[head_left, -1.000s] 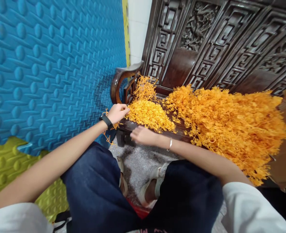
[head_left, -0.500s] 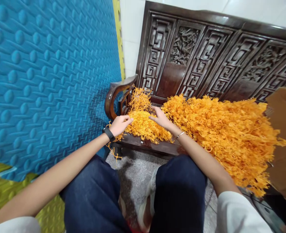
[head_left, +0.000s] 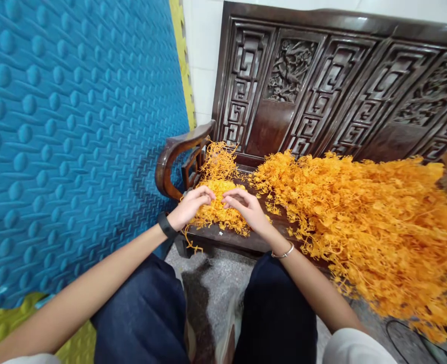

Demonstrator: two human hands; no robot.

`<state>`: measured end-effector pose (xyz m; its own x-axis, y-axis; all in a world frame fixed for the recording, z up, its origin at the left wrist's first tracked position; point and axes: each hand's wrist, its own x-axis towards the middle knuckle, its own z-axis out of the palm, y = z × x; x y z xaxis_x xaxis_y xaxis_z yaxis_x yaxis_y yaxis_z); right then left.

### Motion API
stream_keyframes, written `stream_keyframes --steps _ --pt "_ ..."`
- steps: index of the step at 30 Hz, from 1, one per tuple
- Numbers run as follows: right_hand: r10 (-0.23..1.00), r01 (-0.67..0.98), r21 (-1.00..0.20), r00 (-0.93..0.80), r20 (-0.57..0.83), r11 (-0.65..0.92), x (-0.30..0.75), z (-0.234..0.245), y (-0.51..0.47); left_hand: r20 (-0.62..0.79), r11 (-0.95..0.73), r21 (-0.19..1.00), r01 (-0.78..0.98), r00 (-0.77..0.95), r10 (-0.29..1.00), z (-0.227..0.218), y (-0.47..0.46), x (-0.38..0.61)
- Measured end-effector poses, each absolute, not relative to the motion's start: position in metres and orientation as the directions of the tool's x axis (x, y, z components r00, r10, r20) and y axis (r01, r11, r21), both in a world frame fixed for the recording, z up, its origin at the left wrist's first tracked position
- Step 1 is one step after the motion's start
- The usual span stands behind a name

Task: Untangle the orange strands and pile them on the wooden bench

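My left hand (head_left: 193,205), with a black band at its wrist, is above a small pile of yellow-orange plastic-looking sprigs (head_left: 223,222). Its thumb and fingers are drawn together. Facing it from the right is my right hand (head_left: 249,208), a thin bangle on the wrist, with fingers curled and the thumb close to the fingertips. A narrow gap separates the two hands' fingertips. Whatever lies between the fingers is too small to tell from the pile. Behind them, stringy orange pieces (head_left: 219,161) are heaped against the armrest.
A dark carved wooden bench (head_left: 270,126) carries everything, its curved armrest (head_left: 164,169) at the left. A large heap of orange sprigs (head_left: 378,217) covers its right side. Blue textured foam mat (head_left: 67,126) lies to the left. A dark cable (head_left: 393,336) runs at lower right.
My right hand has come down and left toward my left hand, its spread fingers now curled in. My left hand has shifted slightly right. The view has moved a little.
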<state>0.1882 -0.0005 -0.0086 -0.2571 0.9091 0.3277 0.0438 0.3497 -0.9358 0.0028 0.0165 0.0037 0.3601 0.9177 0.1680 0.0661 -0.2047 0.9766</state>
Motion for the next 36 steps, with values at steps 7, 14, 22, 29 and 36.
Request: stream_keyframes --steps 7,14,22,29,36 --pt "0.923 -0.122 -0.953 -0.245 0.298 0.276 0.164 -0.027 0.001 0.169 -0.147 0.984 -0.099 0.289 0.942 0.005 0.014 0.011" --pt "0.955 -0.17 -0.958 -0.148 0.257 0.232 0.158 -0.029 0.014 0.062 0.035 0.959 -0.282 0.326 0.943 0.008 0.012 0.005" --pt "0.944 -0.12 -0.954 -0.156 0.292 0.275 0.167 -0.024 0.018 0.019 -0.021 1.0 0.002 0.388 0.921 0.008 0.008 -0.003" --pt "0.904 0.113 -0.9 0.028 0.427 0.422 0.165 -0.038 0.019 0.04 -0.053 0.998 0.039 0.287 0.957 -0.001 0.012 0.001" --pt "0.783 0.373 -0.718 -0.038 0.62 0.587 0.165 -0.032 0.014 0.121 -0.131 0.991 0.025 0.244 0.962 -0.009 0.015 0.007"
